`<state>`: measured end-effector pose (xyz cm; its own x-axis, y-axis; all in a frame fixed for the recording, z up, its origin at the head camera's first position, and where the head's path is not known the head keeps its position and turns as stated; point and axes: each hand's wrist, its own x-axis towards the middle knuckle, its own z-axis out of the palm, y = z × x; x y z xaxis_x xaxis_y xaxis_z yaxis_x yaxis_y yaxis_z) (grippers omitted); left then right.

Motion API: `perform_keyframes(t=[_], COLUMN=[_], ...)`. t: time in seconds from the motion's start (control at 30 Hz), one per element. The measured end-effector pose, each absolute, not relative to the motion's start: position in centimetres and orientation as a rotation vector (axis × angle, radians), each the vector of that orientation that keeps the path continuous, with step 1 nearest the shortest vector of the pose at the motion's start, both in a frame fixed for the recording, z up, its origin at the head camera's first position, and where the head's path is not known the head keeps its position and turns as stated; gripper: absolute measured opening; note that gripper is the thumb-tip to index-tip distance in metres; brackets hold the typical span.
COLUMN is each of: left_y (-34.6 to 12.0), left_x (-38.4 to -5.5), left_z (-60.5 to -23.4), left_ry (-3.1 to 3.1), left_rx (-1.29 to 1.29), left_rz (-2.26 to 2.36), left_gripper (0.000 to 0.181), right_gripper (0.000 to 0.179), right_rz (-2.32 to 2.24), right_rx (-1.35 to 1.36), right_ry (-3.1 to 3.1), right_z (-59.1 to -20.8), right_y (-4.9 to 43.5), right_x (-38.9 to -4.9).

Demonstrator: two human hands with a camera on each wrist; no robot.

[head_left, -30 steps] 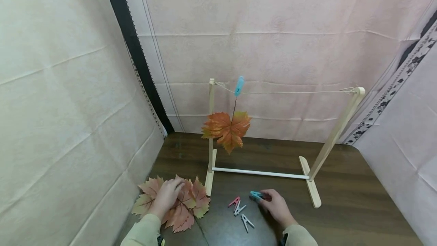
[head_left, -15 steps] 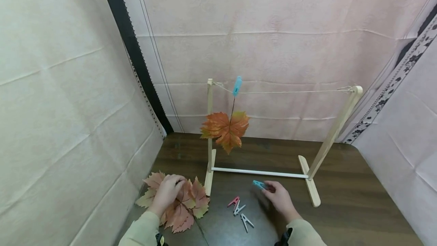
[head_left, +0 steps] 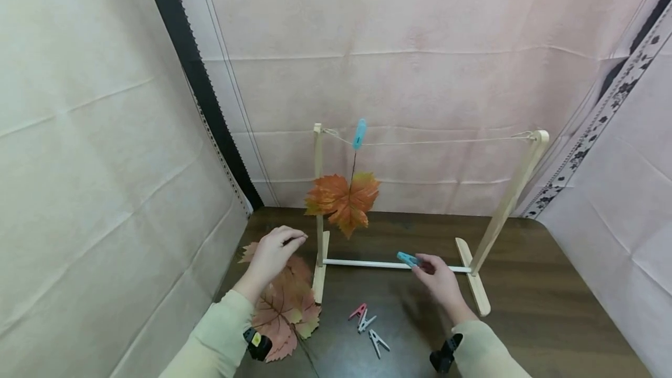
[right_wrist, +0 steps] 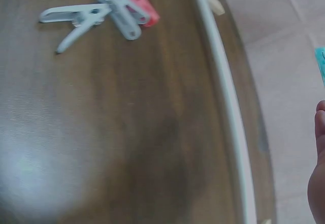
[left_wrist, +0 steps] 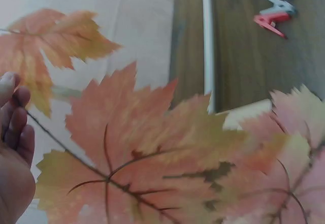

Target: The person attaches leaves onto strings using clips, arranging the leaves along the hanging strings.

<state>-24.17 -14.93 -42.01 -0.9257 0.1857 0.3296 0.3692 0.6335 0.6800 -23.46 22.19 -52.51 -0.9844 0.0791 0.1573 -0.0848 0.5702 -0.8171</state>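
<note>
My left hand (head_left: 272, 254) pinches the thin stem of an orange-pink artificial maple leaf (left_wrist: 137, 153), which hangs below the fingers, blurred in the head view. Under it, more pink and yellow-green leaves (head_left: 278, 322) lie on the table. My right hand (head_left: 442, 282) holds a blue clothespin (head_left: 407, 259) between thumb and fingers, raised in front of the rack's white bar; only its edge shows in the right wrist view. On the string (head_left: 446, 142) of a wooden rack, another blue clothespin (head_left: 359, 134) clips an orange leaf (head_left: 343, 203) by its stem.
A pink clothespin (head_left: 358, 311) and two grey clothespins (head_left: 378, 343) lie on the brown table between the hands. The rack has a left post (head_left: 318, 185), a right post (head_left: 508, 203) and a white lower bar (head_left: 367, 263). Pale cloth walls surround the table.
My left hand has risen from the leaf pile, lifting one leaf by its stem. My right hand has moved up and slightly right with the blue clothespin. The view has shifted a little.
</note>
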Motion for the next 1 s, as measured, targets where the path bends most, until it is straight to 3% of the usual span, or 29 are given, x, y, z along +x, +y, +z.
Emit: perform_keyframes(t=[1.0], left_y=[-9.7], left_x=[-23.4], left_z=[-37.7], left_ry=[-2.669], left_rx=[-0.693], left_rz=[-1.315], left_gripper=[0.017], right_gripper=[0.04], right_rz=[1.249], right_rx=[0.185], right_ry=[-2.498], right_z=[-44.3], right_y=[25.3], right_x=[-24.6])
